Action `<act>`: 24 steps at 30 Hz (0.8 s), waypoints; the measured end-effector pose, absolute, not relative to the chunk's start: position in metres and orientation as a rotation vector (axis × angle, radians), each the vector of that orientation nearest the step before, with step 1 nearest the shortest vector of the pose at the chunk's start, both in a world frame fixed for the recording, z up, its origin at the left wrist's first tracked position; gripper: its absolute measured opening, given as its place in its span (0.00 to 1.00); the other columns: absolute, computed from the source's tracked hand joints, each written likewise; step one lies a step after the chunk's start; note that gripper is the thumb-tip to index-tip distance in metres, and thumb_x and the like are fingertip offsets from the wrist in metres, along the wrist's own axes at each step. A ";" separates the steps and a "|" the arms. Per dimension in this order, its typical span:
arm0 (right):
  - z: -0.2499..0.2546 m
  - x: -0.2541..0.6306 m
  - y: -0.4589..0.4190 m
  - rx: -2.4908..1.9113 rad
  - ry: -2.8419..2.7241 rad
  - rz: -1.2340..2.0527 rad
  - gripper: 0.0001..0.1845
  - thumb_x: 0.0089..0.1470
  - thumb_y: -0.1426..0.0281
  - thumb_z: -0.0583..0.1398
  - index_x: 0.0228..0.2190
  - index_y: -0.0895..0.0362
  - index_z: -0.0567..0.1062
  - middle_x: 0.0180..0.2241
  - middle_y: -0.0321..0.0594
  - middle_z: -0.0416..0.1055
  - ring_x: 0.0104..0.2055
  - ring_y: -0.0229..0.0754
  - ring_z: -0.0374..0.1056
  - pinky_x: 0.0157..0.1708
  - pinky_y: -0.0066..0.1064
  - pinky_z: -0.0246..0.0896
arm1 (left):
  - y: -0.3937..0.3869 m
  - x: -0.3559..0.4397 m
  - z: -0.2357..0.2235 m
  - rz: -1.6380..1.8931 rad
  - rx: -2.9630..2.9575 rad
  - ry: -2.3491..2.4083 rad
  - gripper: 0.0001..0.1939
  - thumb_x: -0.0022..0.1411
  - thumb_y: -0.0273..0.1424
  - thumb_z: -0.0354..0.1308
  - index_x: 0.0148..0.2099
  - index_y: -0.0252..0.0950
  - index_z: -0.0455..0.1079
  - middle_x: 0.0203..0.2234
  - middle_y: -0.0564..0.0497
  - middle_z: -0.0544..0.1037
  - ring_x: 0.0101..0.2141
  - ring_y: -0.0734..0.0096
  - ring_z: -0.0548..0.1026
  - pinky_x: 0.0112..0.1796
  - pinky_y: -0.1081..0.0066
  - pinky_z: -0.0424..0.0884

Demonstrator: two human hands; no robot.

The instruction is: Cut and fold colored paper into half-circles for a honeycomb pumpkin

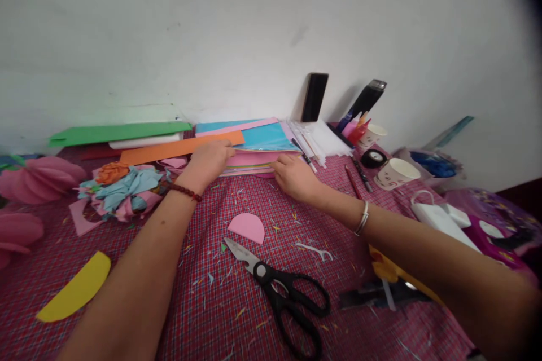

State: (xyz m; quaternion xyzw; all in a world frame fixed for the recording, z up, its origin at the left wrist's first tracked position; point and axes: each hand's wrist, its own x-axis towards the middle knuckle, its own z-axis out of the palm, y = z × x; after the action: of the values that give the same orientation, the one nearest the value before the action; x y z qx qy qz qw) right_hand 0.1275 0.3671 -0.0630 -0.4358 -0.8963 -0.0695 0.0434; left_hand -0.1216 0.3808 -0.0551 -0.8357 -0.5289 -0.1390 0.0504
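A stack of coloured paper [254, 159] in a clear sleeve lies toward the wall, its pink, green and yellow edges facing me. My left hand [214, 158] grips the stack's left side with curled fingers, beside an orange paper strip [182, 146]. At the right of the same front edge, my right hand [294, 176] pinches the sheets between thumb and fingers. Fingertips of both hands are partly hidden. Nearer to me lie a pink paper half circle [248, 228] and black-handled scissors [282, 287], their blades pointing up and left.
Crumpled paper scraps [131, 186] and a yellow paper piece [76, 290] lie left. A phone [315, 97] leans on the wall. Paper cups [397, 174], black tape [373, 158] and glue sticks [309, 144] stand or lie right. A glue gun [385, 287] is partly under my right arm.
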 end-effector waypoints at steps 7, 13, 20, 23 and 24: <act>-0.060 0.091 0.398 -1.211 -2.714 -0.119 0.16 0.66 0.72 0.49 0.45 0.61 0.75 0.45 0.46 0.75 0.47 0.41 0.70 0.47 0.29 0.59 | 0.380 -0.124 -0.057 -0.437 -2.497 -1.590 0.16 0.62 0.27 0.50 0.48 0.38 0.74 0.42 0.45 0.79 0.44 0.56 0.75 0.41 0.62 0.69; -0.067 0.077 0.416 -1.139 -2.815 -0.175 0.12 0.64 0.73 0.53 0.40 0.62 0.77 0.44 0.49 0.77 0.46 0.44 0.71 0.45 0.31 0.61 | 0.381 -0.132 -0.055 -0.542 -2.588 -1.544 0.20 0.59 0.30 0.56 0.54 0.41 0.71 0.46 0.46 0.78 0.48 0.55 0.74 0.49 0.59 0.66; -0.060 0.079 0.419 -1.057 -2.939 -0.256 0.12 0.64 0.71 0.54 0.38 0.61 0.77 0.44 0.48 0.76 0.43 0.45 0.73 0.43 0.32 0.62 | 0.378 -0.128 -0.054 -0.541 -2.561 -1.553 0.15 0.61 0.30 0.54 0.50 0.42 0.73 0.42 0.47 0.79 0.46 0.58 0.74 0.47 0.62 0.66; -0.058 0.074 0.414 -1.046 -2.995 -0.295 0.11 0.62 0.76 0.53 0.38 0.62 0.76 0.42 0.50 0.76 0.41 0.45 0.73 0.41 0.33 0.63 | 0.379 -0.127 -0.054 -0.461 -2.550 -1.532 0.15 0.60 0.28 0.53 0.48 0.40 0.74 0.40 0.47 0.79 0.44 0.59 0.74 0.44 0.63 0.67; -0.058 0.073 0.411 -1.047 -3.009 -0.308 0.11 0.62 0.77 0.53 0.38 0.62 0.76 0.42 0.51 0.76 0.41 0.46 0.73 0.40 0.33 0.63 | 0.379 -0.127 -0.054 -0.415 -2.546 -1.530 0.15 0.60 0.28 0.53 0.48 0.39 0.74 0.39 0.46 0.79 0.42 0.60 0.74 0.42 0.64 0.67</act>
State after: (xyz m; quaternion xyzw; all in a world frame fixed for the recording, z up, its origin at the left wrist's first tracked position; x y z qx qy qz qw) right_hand 0.0725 0.4110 -0.0576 -0.3271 -0.9396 -0.0962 -0.0297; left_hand -0.1270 0.3790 -0.0538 -0.8467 -0.5089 -0.1381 0.0711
